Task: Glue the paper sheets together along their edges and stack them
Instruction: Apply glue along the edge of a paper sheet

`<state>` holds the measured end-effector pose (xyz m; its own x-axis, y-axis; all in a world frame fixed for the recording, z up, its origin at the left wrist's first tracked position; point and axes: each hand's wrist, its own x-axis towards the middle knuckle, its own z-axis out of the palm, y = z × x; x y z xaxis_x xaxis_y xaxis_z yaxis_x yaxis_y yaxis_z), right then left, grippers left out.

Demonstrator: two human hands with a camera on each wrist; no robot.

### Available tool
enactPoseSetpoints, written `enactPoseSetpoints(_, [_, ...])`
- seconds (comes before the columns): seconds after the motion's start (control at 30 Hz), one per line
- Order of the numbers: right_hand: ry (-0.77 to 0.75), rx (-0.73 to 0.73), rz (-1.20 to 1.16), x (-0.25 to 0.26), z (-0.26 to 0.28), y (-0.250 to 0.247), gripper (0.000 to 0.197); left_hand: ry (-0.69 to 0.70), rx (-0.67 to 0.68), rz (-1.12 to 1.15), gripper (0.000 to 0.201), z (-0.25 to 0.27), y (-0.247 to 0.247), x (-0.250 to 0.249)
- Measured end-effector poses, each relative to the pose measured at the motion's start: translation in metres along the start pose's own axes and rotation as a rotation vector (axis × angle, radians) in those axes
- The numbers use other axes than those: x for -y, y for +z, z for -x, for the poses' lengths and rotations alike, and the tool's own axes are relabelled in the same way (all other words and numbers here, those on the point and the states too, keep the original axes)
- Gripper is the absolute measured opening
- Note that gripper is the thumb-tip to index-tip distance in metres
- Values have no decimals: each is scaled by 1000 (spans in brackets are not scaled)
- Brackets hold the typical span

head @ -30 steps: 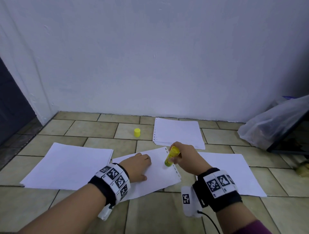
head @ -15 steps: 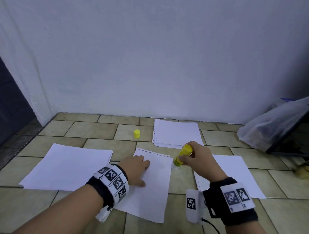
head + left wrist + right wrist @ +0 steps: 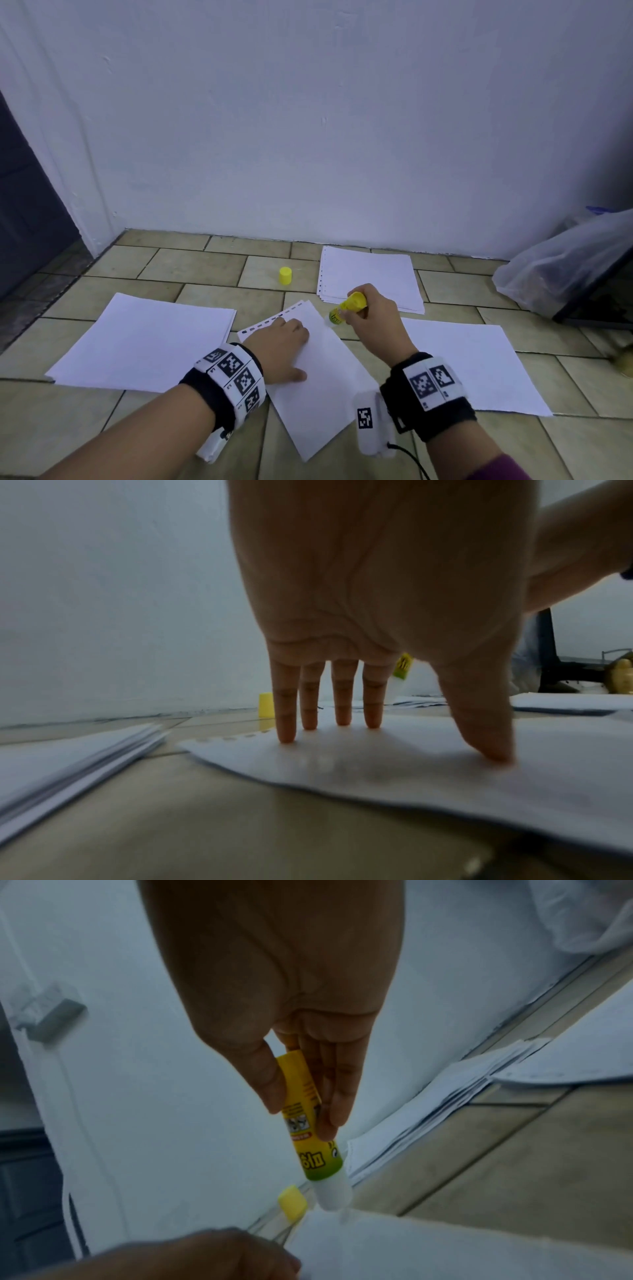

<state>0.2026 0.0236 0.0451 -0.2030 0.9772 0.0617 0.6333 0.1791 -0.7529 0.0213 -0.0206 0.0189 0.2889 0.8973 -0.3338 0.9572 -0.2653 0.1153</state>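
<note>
Closest in, the left hand (image 3: 282, 349) lies flat, fingers (image 3: 342, 696) straight, pinning the perforated sheet (image 3: 318, 394) to the floor so it can't slide. Just past it the right hand (image 3: 371, 318) has its grip clamped round the glue stick (image 3: 346, 308), tip angled down at the sheet's far corner, probably to run glue along that edge. Further back sit the yellow cap (image 3: 285, 275) and the paper stack (image 3: 370, 277) near the wall.

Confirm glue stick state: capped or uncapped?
Uncapped: the glue stick in the right hand shows bare white glue; the yellow cap stands on the floor.
</note>
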Motion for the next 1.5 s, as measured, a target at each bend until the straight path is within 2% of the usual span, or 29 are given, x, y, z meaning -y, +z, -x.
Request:
enactPoseSetpoints(0.13, [-63,66,46,7,-15,18,22,28,49,-28,85,0,-2,3])
enactPoseSetpoints(0.23, [-97,106,51,12,-25,25,24,28,46,-25,88,0,-3,3])
enactPoseSetpoints(0.43, [-193,308,321,13,-27,8,30,28,42,-3,87,0,-3,3])
enactPoseSetpoints(0.63, [-175,449,433,3,7,-28,26,40,65,-7,85,-2,-4,4])
enactPoseSetpoints(0.8, [-175,541,544,1,25,-47,28,38,72,-28,58,-1,-7,6])
enactPoseSetpoints(1.0, [-159,624,595,-1,32,-65,26,91,47,1,67,4,-10,16])
enactPoseSetpoints(1.07, [-127,574,433,-5,25,-74,21,83,43,40,67,4,-7,21])
enactPoseSetpoints(1.1, [-101,494,278,-8,21,-77,19,70,42,58,64,3,-6,23])
enactPoseSetpoints(1.17, [-6,281,-124,-8,14,-80,18,36,34,84,57,4,-6,27])
enactPoseSetpoints(1.23, [131,166,-568,-1,8,-73,13,-4,34,110,59,5,-6,29])
enactPoseSetpoints(1.3, [272,184,-932,5,-1,-62,10,-22,9,108,62,5,-4,30])
enactPoseSetpoints(1.33, [345,227,-1058,6,-6,-56,18,-28,-12,103,63,5,-2,30])
enactPoseSetpoints(1.4, [432,326,-1177,8,-16,-41,28,-42,-51,83,65,3,3,29])
enactPoseSetpoints(1.5, [398,332,-1087,11,-32,-11,13,-45,-78,57,67,1,8,28])
